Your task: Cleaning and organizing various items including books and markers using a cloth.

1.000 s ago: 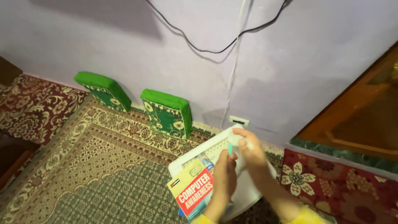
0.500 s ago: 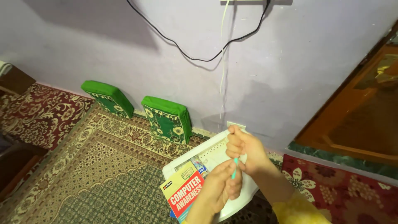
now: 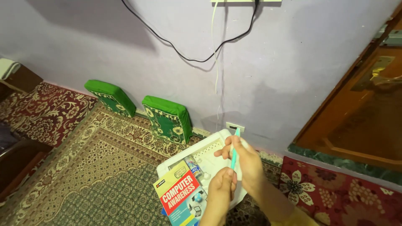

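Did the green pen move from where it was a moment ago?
Yes. The green pen now stands upright between both hands, its tip reaching up toward the wall socket. Earlier it sat lower, tucked down between the fingers, further from that socket.

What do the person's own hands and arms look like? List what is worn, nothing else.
Both hands are bare: no gloves, rings or watch show on the left hand or the right hand. The right forearm ends in a yellow sleeve with a faint pattern, seen at the bottom edge of the picture. The left forearm is cut off by the edge, so its sleeve cannot be seen.
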